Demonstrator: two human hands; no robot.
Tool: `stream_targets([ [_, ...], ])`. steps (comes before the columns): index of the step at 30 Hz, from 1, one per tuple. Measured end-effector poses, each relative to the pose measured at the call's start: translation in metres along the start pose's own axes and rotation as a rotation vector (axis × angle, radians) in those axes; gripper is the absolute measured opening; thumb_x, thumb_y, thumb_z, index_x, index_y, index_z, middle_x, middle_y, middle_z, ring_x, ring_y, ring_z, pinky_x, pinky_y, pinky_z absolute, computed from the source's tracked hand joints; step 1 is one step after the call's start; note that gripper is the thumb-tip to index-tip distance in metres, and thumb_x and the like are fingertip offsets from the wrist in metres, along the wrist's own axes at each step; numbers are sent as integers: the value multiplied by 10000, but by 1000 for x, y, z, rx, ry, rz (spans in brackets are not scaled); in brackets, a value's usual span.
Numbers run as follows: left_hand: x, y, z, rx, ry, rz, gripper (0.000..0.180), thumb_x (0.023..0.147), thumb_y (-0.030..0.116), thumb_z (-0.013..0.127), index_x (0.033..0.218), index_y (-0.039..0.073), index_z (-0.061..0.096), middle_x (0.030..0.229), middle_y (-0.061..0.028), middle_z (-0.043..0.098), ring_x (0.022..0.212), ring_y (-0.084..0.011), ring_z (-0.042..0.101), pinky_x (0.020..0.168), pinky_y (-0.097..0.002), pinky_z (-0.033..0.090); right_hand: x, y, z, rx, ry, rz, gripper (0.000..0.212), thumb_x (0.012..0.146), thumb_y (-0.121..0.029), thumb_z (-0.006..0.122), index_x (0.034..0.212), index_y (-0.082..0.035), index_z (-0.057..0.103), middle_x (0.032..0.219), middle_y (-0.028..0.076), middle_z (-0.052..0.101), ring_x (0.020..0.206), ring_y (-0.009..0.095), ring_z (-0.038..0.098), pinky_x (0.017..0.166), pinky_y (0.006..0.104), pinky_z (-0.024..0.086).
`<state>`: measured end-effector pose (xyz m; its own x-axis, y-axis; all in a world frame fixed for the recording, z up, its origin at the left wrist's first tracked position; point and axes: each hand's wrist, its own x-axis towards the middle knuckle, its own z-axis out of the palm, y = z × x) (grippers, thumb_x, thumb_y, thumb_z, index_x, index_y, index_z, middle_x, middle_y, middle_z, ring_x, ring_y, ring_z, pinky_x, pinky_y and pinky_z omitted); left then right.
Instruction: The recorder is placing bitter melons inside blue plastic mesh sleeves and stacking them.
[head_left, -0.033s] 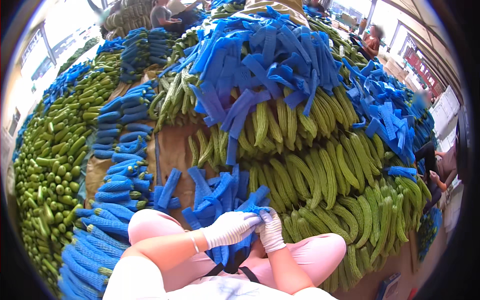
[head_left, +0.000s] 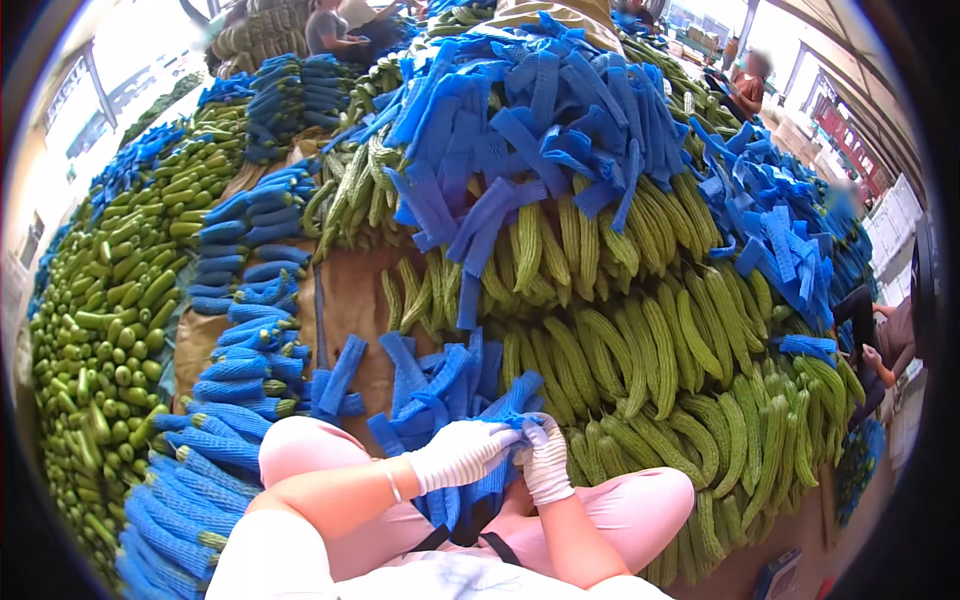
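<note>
Both my hands wear white striped gloves and meet above my crossed legs. My left hand (head_left: 462, 457) pinches one end of a blue mesh sleeve (head_left: 518, 395). My right hand (head_left: 546, 462) grips the same sleeve at its edge, fingers close to the left ones. Whether anything is inside the sleeve cannot be made out. Loose blue sleeves (head_left: 408, 370) lie in a small heap just beyond my hands and in my lap. To the right, long ridged green gourds (head_left: 655, 350) are stacked in rows.
A large heap of flat blue sleeves (head_left: 560, 110) covers the gourds ahead. Sleeved vegetables (head_left: 190, 500) line my left side, beside a pile of short green vegetables (head_left: 110, 340). Brown cloth (head_left: 350, 290) lies between. Another person (head_left: 888, 340) sits at far right; others are farther back.
</note>
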<state>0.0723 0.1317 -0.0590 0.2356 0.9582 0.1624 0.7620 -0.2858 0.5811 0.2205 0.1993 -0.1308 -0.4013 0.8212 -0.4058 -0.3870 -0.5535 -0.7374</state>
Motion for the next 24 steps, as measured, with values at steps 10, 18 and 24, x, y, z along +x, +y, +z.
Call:
stream_targets([
  [10,-2,-46,24,-1574,366,-712,231,867,76,525,1079,32,603,982,-25,612,871,-93,544,796,-243,451,-25,28,23,-300,-338,58,139,856,-101,639,972,-62,573,845,-3,579,755,69,544,688,229,482],
  [18,-3,-49,21,-221,-13,-214,291,861,173,558,1131,70,592,1037,-121,622,997,-277,581,872,-334,464,-25,10,24,13,-328,-18,151,875,-52,611,1023,-55,580,893,21,627,760,97,601,728,243,503],
  [24,21,-66,27,-273,-240,-337,293,848,141,549,1128,74,600,1100,-148,628,1046,-301,592,873,-352,477,-38,22,24,-203,-533,184,180,892,-97,601,1062,-51,560,911,-9,590,827,63,540,755,217,450],
])
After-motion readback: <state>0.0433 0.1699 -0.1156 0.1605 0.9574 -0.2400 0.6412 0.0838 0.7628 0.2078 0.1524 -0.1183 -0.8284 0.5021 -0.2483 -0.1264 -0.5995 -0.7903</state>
